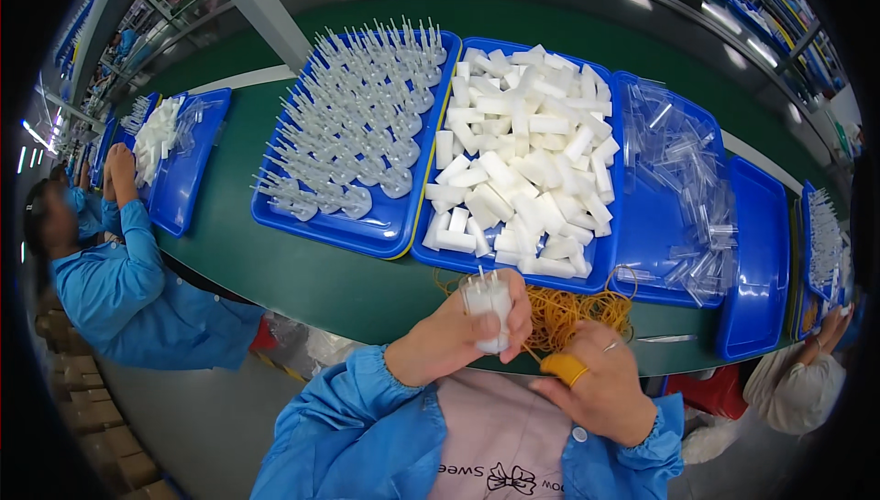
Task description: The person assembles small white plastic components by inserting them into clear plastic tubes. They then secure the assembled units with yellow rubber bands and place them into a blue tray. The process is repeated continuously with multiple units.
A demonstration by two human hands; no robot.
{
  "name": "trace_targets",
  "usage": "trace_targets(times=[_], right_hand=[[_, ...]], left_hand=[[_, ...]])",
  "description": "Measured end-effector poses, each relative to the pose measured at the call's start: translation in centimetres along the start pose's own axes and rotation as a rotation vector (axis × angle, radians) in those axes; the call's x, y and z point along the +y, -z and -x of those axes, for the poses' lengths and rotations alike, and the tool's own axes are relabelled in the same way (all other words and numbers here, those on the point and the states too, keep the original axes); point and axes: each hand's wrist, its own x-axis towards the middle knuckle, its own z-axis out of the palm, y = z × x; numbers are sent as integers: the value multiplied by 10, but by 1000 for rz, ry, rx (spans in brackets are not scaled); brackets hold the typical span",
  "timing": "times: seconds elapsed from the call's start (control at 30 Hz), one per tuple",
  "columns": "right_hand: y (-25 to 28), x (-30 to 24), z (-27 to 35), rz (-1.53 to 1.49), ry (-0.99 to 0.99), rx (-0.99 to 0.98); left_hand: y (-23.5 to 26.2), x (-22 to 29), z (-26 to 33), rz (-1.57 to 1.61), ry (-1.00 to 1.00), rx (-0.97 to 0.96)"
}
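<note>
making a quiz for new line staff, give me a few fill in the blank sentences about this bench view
1. The left hand holds a small bundle of white pieces above the ____ table.
2. The tray of white blocks is coloured ____.
3. The pile of rubber bands lies just beyond the ____ hand.
4. The tray of clear sprayer stems stands to the ____ of the white blocks.

Missing words: green; blue; right; left

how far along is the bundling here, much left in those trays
Done: no finished bundles show in this view. In hand: the left hand grips a small bundle of white pieces while the right hand works a rubber band from the pile. Left: the tray of white blocks and the tray of pin parts look nearly full.
</note>
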Motion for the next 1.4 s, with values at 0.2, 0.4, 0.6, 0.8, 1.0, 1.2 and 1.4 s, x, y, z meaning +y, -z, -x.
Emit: trace_targets(times=[0.2,0.4,0.6,0.8,1.0,1.2,1.4], right_hand=[[-13,15,21,-1265,156,198],[-21,10,26,-2067,-280,297],[-13,-3,-8,-1215,-426,183],[-20,-9,-9,-274,-236,320],[21,17,26,-226,-362,491],[43,56,90,170,-702,253],[31,72,115,261,-722,244]], left_hand=[[0,-3,-1,34,-47,-10],[-33,10,8,-1249,-341,-46],[-27,-6,-1,-1902,-572,104],[-19,-8,-4,-1845,-492,126],[-15,7,4,-1428,-312,103],[-11,8,10,-928,-241,97],[2,6,11,-839,-251,-10]])
